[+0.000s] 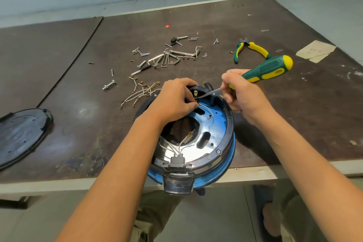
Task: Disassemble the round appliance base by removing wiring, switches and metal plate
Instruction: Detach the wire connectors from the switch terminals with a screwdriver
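Your round appliance base [225,143] sits at the near edge of the table [294,124], and its black end overhangs. Your left hand [174,102] is curled over the far rim, gripping a black terminal block [193,87]. Your right hand [241,92] is wrapped tight around the green-and-yellow screwdriver [269,68]. Its tip meets the terminals just beside your left fingers. A white wire [206,108] crosses the shiny metal plate [216,129]. Beyond the base lie loose wires [137,94], hex keys [172,57] and pliers [250,50]. A black cover [21,133] lies far left.
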`<act>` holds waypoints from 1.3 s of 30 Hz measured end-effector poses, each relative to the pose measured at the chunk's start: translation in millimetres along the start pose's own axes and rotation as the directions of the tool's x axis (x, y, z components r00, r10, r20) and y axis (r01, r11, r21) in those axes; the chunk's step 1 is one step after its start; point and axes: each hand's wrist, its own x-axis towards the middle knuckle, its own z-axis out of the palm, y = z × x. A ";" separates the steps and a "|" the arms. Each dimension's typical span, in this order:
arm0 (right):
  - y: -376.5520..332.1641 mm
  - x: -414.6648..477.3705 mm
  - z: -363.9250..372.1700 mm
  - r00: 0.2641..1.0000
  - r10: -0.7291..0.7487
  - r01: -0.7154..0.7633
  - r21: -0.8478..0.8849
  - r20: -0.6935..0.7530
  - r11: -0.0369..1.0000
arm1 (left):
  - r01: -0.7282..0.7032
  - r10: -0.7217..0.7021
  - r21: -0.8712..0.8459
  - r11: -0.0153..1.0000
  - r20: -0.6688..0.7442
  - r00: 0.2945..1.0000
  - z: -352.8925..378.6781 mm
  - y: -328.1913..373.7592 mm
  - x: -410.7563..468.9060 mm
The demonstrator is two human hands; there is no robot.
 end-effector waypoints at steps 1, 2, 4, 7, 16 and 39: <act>-0.8 0.6 1.1 1.000 0.014 -0.014 0.004 -0.008 1.000 | 0.001 -0.001 0.003 1.000 0.002 1.000 -0.3 0.3 -0.2; -1.9 0.9 2.6 0.999 0.027 -0.027 0.010 -0.017 1.000 | 0.001 -0.001 0.006 1.000 0.003 1.000 -0.6 0.8 -0.3; -3.9 2.0 5.2 0.998 0.047 -0.046 0.037 -0.043 0.998 | 0.001 -0.001 0.011 1.000 -0.001 1.000 -1.4 1.4 0.1; -6.0 3.4 7.7 0.997 0.063 -0.061 0.044 -0.052 0.997 | 0.003 -0.003 0.010 1.000 0.000 1.000 -2.7 1.4 0.1; -5.6 3.0 6.4 0.996 0.070 -0.068 0.039 -0.058 0.997 | -0.007 0.007 0.008 1.000 0.001 1.000 -1.5 1.3 -0.2; -0.2 -3.4 -1.4 0.995 -0.096 0.099 -0.085 0.036 0.991 | -0.021 0.021 -0.008 1.000 -0.015 1.000 -0.1 -2.2 2.2</act>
